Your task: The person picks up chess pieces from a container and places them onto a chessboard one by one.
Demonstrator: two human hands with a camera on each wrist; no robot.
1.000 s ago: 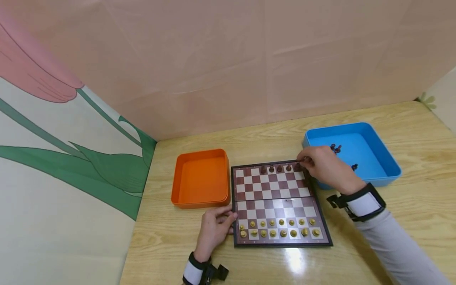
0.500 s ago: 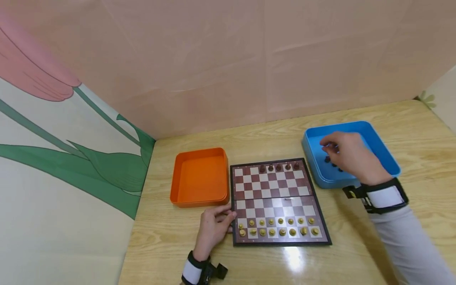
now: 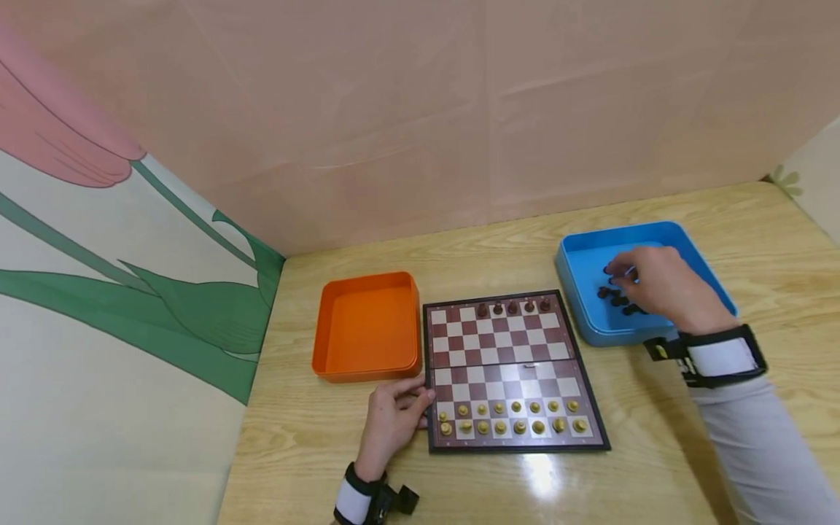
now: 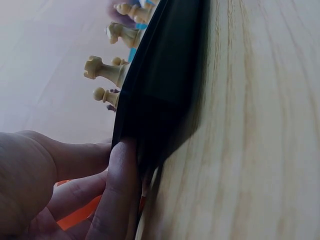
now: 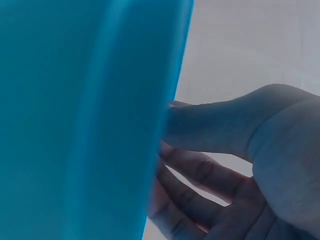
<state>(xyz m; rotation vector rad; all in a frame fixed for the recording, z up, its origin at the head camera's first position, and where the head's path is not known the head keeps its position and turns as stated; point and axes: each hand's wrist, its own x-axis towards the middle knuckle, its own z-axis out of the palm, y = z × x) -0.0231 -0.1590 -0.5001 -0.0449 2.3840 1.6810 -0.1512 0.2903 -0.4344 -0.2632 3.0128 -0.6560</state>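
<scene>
A folding chessboard lies on the table. Yellowish chess pieces fill its two near rows, and several dark red pieces stand along the far row. My left hand holds the board's left edge; in the left wrist view its thumb lies at the upper rim and a finger against the black side. My right hand is inside the blue box, fingers bent, with a small dark chess piece showing at the fingertips. Several dark pieces lie below it. The box wall hides those fingertips in the right wrist view.
An orange box stands just left of the board, near my left fingers. The wooden table meets a pinkish covered wall at the back.
My right hand has left the far right corner of the board and gone right into the blue box, ending slightly further right than half a second ago. My left hand stays at the board's edge.
</scene>
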